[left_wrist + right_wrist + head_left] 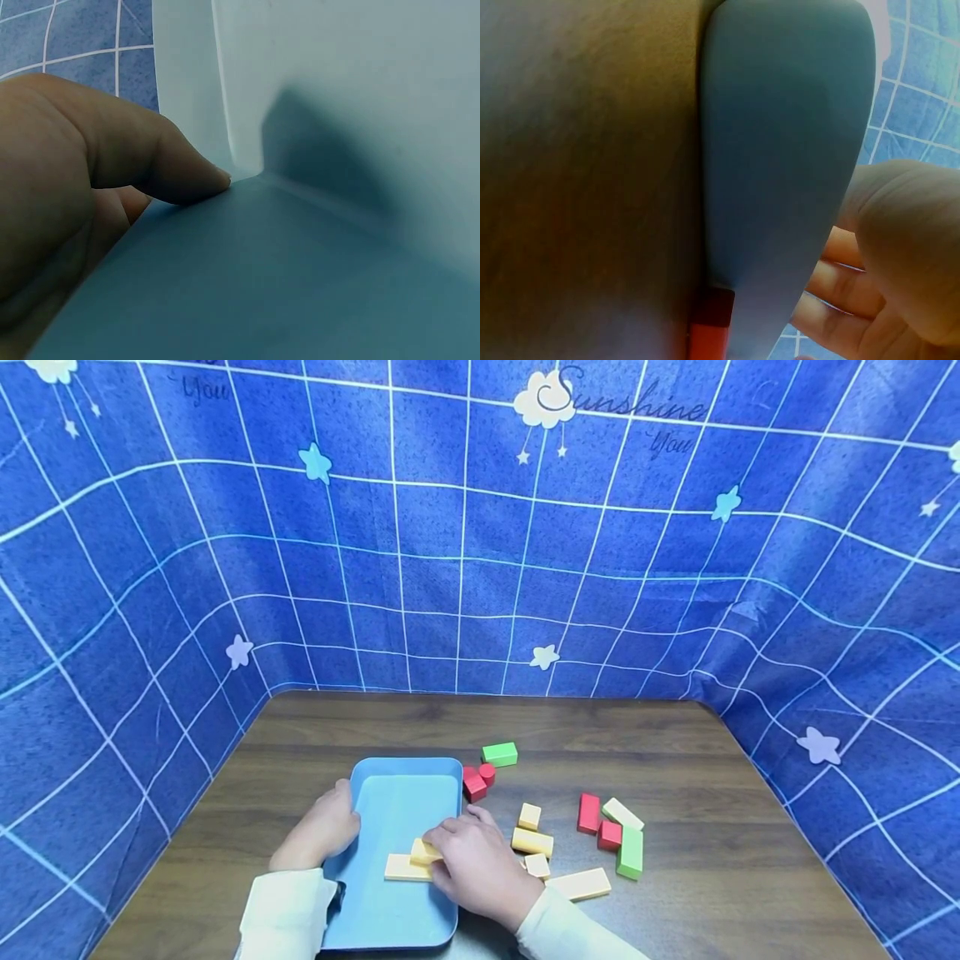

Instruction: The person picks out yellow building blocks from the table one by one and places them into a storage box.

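Note:
A blue tray (397, 918) lies on the table. My left hand (318, 831) grips its left wall; in the left wrist view the thumb (176, 161) presses the inner side, with part of the fingers behind the wall. My right hand (476, 864) reaches over the right rim and holds a short yellow block (423, 850), whose full shape is partly covered by the fingers. Just below that block lies a long flat yellow block (401, 868) in the tray; whether the two touch I cannot tell. In the right wrist view the fingers (840, 281) are curled beyond the tray wall (780, 150), the held block hidden.
Right of the tray sit a yellow cylinder (532, 842), yellow cubes (529, 816) and a long yellow block (581, 885). Red blocks (474, 785) stand against the tray's right wall, near a green block (500, 754). Farther right are red (588, 813) and green blocks (630, 853).

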The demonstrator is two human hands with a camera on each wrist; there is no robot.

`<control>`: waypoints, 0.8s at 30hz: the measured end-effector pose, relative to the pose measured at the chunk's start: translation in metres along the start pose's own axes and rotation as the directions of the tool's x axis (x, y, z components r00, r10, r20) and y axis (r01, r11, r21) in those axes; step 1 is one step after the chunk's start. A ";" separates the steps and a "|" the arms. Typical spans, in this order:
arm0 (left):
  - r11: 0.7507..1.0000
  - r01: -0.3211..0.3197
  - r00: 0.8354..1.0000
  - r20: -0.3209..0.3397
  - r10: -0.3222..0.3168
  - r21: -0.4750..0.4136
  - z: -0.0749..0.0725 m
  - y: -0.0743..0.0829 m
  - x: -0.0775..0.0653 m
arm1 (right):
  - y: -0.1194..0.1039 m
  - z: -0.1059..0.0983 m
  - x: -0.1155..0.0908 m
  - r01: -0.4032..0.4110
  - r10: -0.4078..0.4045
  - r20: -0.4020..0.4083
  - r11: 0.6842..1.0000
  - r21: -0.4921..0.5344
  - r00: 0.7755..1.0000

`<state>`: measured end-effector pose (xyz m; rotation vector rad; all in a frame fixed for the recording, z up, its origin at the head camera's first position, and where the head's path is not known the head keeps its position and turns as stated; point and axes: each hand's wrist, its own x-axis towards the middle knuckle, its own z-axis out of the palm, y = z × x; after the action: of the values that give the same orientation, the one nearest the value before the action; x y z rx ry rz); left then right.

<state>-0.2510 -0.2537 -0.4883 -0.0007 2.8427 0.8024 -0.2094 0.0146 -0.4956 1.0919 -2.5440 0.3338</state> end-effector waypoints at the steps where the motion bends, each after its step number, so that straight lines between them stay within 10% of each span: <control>1: 1.000 0.002 1.000 0.001 -0.002 -0.001 0.000 0.000 0.000 | 0.000 0.000 0.000 -0.004 0.004 0.003 1.000 0.000 1.000; 24: 1.000 0.022 1.000 0.022 -0.022 -0.011 0.001 0.000 0.000 | 0.000 0.001 0.000 0.025 -0.025 0.025 0.999 -0.028 0.999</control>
<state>-0.2504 -0.2533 -0.4889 -0.0250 2.8130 0.8084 -0.2095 0.0142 -0.4967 1.1230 -2.5462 0.2789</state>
